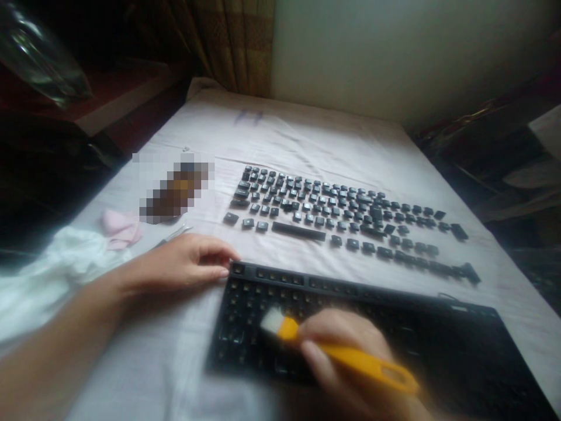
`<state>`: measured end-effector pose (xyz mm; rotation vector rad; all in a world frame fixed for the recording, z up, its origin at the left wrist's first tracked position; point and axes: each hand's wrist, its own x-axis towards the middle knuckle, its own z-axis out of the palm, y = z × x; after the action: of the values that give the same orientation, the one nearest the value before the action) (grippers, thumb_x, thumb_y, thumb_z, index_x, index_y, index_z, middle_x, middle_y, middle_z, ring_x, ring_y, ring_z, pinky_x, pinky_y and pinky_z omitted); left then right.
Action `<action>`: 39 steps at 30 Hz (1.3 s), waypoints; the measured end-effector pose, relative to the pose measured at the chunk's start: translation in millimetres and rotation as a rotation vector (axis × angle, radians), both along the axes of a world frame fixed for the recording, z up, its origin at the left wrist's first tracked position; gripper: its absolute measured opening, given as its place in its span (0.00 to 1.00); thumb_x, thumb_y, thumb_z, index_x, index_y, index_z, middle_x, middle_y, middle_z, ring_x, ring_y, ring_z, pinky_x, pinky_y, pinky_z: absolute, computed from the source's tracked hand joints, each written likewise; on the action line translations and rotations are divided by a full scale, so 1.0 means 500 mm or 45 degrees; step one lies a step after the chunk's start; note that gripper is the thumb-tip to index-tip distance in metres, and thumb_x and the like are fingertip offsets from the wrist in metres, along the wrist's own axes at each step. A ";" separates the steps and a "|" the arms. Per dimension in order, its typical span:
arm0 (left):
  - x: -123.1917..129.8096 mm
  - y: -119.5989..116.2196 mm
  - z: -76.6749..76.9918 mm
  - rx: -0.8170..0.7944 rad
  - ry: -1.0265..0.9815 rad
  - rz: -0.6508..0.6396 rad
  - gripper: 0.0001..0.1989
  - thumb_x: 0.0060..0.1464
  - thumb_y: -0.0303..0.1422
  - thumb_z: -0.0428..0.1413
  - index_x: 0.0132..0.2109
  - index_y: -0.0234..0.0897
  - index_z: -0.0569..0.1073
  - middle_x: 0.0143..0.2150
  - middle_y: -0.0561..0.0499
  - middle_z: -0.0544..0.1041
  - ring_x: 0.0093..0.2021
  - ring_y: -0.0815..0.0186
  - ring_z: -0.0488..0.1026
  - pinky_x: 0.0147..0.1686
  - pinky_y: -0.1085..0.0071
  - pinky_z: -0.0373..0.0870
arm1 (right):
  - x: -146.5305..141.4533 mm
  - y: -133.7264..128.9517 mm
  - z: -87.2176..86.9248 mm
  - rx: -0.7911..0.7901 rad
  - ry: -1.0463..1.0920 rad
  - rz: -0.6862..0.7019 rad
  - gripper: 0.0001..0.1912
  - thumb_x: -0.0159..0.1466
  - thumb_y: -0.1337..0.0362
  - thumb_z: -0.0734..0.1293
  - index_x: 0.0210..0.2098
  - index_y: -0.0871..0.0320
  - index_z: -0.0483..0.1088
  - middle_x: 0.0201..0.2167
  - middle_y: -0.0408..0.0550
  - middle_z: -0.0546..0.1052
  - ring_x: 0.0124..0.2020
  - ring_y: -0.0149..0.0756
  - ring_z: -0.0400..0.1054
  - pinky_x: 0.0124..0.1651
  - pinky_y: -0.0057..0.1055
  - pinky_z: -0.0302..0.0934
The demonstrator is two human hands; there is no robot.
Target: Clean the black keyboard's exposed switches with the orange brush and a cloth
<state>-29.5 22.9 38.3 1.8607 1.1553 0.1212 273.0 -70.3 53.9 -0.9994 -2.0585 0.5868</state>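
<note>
On the pale cloth, the black keyboard base lay below rows of loose keycaps. The left hand pinched its upper left corner between thumb and fingers, while the right hand was closed around a yellow brush, its white bristles over the left part of the base, blurred.

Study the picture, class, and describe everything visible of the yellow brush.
The yellow brush has short, pale, blurred bristles, a broad neck and a smooth, plastic-looking handle with an elongated opening near its end. The right hand grips it, hiding part between neck and handle. It lies slantwise over the black keyboard, bristles towards the left hand. Blur hides whether they touch the keyboard.
</note>
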 end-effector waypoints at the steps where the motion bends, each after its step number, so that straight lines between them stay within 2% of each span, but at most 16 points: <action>1: 0.000 0.000 0.000 0.004 0.001 0.001 0.15 0.58 0.44 0.59 0.50 0.46 0.81 0.45 0.52 0.84 0.44 0.60 0.80 0.45 0.70 0.73 | 0.002 0.000 0.001 0.008 0.011 0.007 0.06 0.65 0.70 0.65 0.33 0.56 0.73 0.24 0.42 0.81 0.22 0.30 0.76 0.30 0.22 0.72; 10: -0.001 0.000 0.000 -0.007 -0.006 0.006 0.15 0.58 0.44 0.59 0.49 0.46 0.81 0.45 0.52 0.84 0.43 0.61 0.80 0.45 0.69 0.74 | -0.007 0.011 -0.002 0.084 -0.040 -0.059 0.09 0.65 0.70 0.65 0.28 0.56 0.73 0.20 0.40 0.79 0.18 0.28 0.73 0.27 0.20 0.70; 16: 0.000 0.001 0.001 -0.017 -0.001 0.013 0.15 0.58 0.43 0.59 0.49 0.46 0.81 0.44 0.52 0.84 0.43 0.60 0.80 0.44 0.69 0.74 | -0.007 -0.001 -0.001 -0.010 -0.051 -0.061 0.11 0.68 0.66 0.64 0.30 0.55 0.74 0.22 0.42 0.81 0.21 0.30 0.76 0.30 0.21 0.72; 22: -0.001 0.001 -0.001 -0.010 -0.006 0.004 0.16 0.57 0.44 0.59 0.49 0.44 0.81 0.44 0.50 0.84 0.42 0.59 0.80 0.44 0.68 0.74 | -0.005 -0.004 -0.006 0.029 0.005 -0.101 0.10 0.69 0.64 0.63 0.32 0.54 0.74 0.25 0.44 0.82 0.23 0.34 0.78 0.30 0.23 0.74; 33: 0.000 0.002 -0.001 0.013 -0.015 -0.008 0.15 0.58 0.43 0.59 0.49 0.46 0.81 0.44 0.52 0.84 0.43 0.60 0.80 0.45 0.69 0.73 | -0.021 0.000 -0.015 -0.016 0.004 -0.066 0.11 0.70 0.64 0.63 0.33 0.55 0.74 0.26 0.42 0.82 0.25 0.30 0.79 0.34 0.20 0.73; 39: 0.000 0.001 -0.003 0.022 -0.018 -0.001 0.14 0.58 0.42 0.59 0.48 0.46 0.81 0.43 0.54 0.84 0.42 0.62 0.80 0.43 0.72 0.73 | -0.016 0.001 -0.013 -0.017 0.057 0.068 0.12 0.72 0.62 0.63 0.33 0.56 0.74 0.26 0.41 0.82 0.25 0.28 0.78 0.35 0.18 0.72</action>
<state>-29.5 23.4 36.9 1.8727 1.1471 0.1440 264.9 -69.9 47.5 -0.9338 -2.0496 0.6457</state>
